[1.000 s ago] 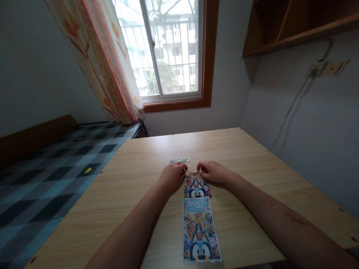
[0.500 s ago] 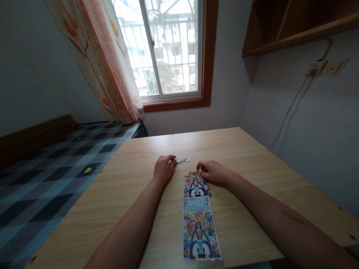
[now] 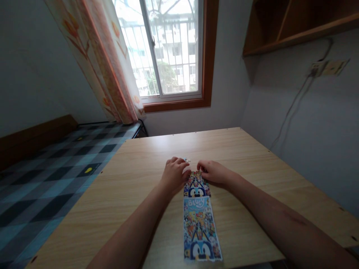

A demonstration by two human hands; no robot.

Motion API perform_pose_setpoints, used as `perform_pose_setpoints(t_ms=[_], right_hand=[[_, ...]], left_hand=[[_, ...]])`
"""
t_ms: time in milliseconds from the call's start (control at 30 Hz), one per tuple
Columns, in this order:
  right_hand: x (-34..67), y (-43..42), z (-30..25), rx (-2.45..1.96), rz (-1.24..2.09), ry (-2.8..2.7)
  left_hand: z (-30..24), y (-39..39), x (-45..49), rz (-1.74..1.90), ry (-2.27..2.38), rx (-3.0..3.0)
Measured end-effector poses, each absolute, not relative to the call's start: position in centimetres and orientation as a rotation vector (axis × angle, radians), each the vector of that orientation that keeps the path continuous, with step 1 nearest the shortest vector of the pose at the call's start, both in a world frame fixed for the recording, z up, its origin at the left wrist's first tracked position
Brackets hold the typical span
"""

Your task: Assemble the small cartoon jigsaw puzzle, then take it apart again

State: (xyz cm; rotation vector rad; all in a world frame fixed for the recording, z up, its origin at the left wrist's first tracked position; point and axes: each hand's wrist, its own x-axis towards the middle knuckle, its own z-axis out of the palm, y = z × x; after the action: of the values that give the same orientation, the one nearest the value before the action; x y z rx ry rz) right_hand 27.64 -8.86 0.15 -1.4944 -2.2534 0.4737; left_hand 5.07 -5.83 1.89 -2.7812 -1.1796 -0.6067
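Note:
A partly built jigsaw puzzle (image 3: 196, 185) lies in the middle of the wooden table (image 3: 241, 149), with a printed reference picture (image 3: 199, 231) just below it near the front edge. My left hand (image 3: 175, 174) sits at the puzzle's top left corner, fingers curled together in a pinch; what they hold is too small to see. My right hand (image 3: 214, 172) rests on the puzzle's top right corner, fingers curled and pressing down on it. A few loose puzzle pieces (image 3: 186, 160) peek out just beyond my left hand.
A window (image 3: 165, 48) with an orange-patterned curtain (image 3: 103, 63) is behind the table. A bed with a blue checked cover (image 3: 47, 175) runs along the left side. A wooden shelf (image 3: 294, 26) and a wall socket (image 3: 325, 68) are on the right wall.
My left hand reached out to the loose pieces and has come back to the puzzle's top left corner. My right hand stayed on the puzzle.

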Motion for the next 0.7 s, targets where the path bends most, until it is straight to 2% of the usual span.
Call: perform_pose_setpoints(t_ms=[400, 700], right_hand=[[27.59, -9.14, 0.44, -1.447, 0.441, -2.268], [27.64, -9.07, 0.34, -1.443, 0.442, -2.268]], left_hand=[[1.73, -6.00, 5.33, -0.583, -1.065, -2.969], [1.46, -5.59, 5.36, -0.575, -1.219, -3.063]])
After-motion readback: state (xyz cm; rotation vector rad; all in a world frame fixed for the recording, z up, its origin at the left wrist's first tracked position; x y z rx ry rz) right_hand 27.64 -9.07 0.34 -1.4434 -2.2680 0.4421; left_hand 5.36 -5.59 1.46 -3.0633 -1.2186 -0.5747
